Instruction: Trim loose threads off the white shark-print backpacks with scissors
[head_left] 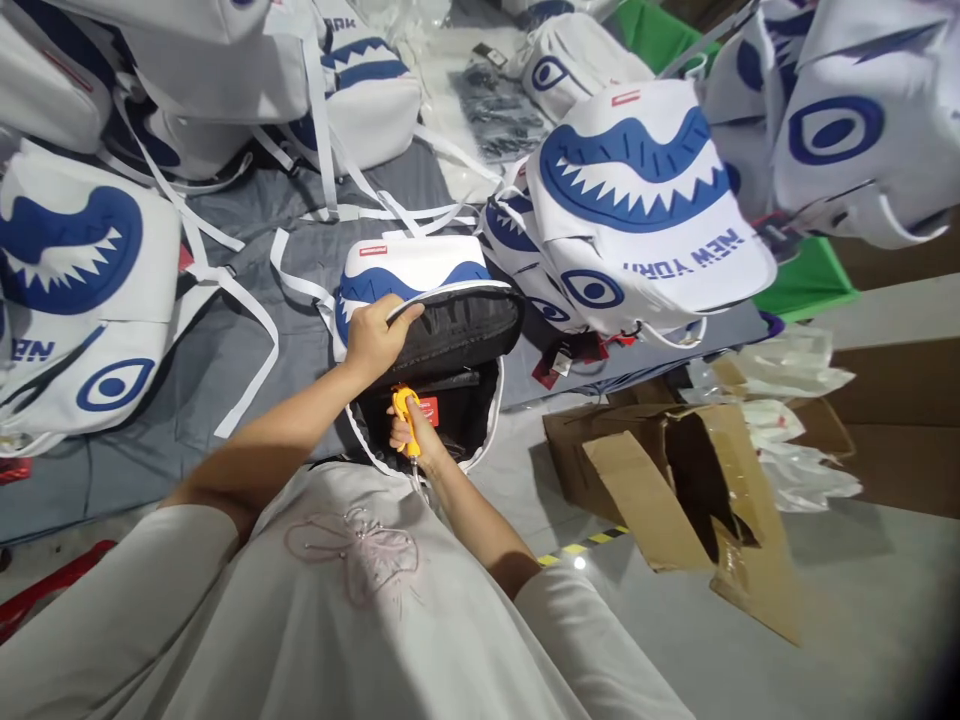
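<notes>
White sleeves and a shirt front with a pink embroidered flower (360, 550) fill the near field. Left hand (379, 335): fingers curled over the rim of the front flap of an open backpack (439, 330), holding the flap up and back; black lining exposed. Right hand (412, 430): fingers closed around a small yellow-handled tool (406, 408), tip hidden, pointing up into the opening. A red tag (428, 410) lies just beside the tool, inside the bag. Backpack sits directly ahead of both hands on a grey sheet (225, 370), its long axis running away from the person; the right hand is in the opening, the left above it at the rim. More white-and-blue shark-mouth backpacks (645, 200) are stacked around. Torn cardboard box (675, 480) on the floor, right.
</notes>
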